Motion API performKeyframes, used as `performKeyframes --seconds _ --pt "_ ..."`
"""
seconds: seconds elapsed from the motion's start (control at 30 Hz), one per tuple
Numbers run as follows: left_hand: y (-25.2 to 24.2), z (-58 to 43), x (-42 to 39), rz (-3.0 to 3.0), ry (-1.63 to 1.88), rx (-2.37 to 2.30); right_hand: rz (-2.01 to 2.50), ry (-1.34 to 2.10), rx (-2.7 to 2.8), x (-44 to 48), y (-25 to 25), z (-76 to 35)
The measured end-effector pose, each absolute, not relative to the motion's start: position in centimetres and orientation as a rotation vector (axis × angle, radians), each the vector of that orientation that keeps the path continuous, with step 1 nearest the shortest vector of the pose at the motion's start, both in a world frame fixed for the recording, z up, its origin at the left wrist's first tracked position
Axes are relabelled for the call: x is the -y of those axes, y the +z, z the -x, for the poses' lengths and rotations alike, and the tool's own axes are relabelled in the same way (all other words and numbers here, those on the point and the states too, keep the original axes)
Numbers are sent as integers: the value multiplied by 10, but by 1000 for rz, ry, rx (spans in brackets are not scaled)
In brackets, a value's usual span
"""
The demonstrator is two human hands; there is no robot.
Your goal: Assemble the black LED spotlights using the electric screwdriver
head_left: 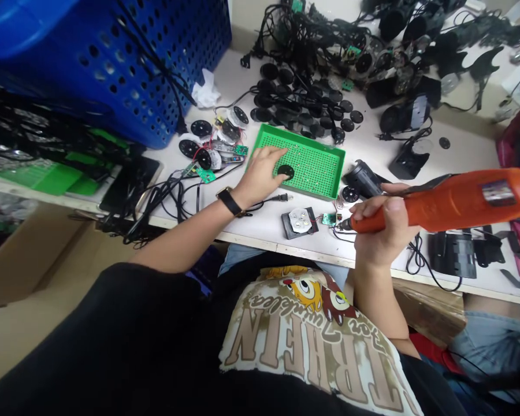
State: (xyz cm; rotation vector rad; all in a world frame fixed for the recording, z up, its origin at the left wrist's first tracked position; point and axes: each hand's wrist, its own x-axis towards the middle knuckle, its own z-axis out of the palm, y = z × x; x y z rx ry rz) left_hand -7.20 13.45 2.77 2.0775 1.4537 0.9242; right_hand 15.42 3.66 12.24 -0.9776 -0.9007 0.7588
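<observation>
My left hand reaches into a green perforated tray, fingers spread and lying over its mesh, close to a black round disc in the tray. My right hand is wrapped around an orange electric screwdriver, its tip pointing left and down toward a small green circuit board. Beside that lies a black square housing with a white LED plate.
A blue perforated basket stands at the back left. Black discs, cables and black lamp parts pile up behind the tray. Loose boards and round parts lie left of it. Black brackets sit at the right near the table edge.
</observation>
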Motion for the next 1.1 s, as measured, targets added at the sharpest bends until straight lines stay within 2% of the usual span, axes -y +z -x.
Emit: performKeyframes --seconds 0.17,0.37,0.53,0.87,1.1 --pt "67 54 -46 -2053 1048 -1059 805 871 866 -29 131 -149" --pt "63 39 11 -1966 1014 -977 713 1018 957 -6 142 -135" --pt "57 53 0 -2115 957 -1069 751 1027 1010 -2 141 -141" --pt "70 85 -84 -2077 1065 -1540 1012 726 978 -14 108 -185" --pt "50 76 -115 -2103 917 -1520 1100 736 908 -14 101 -210"
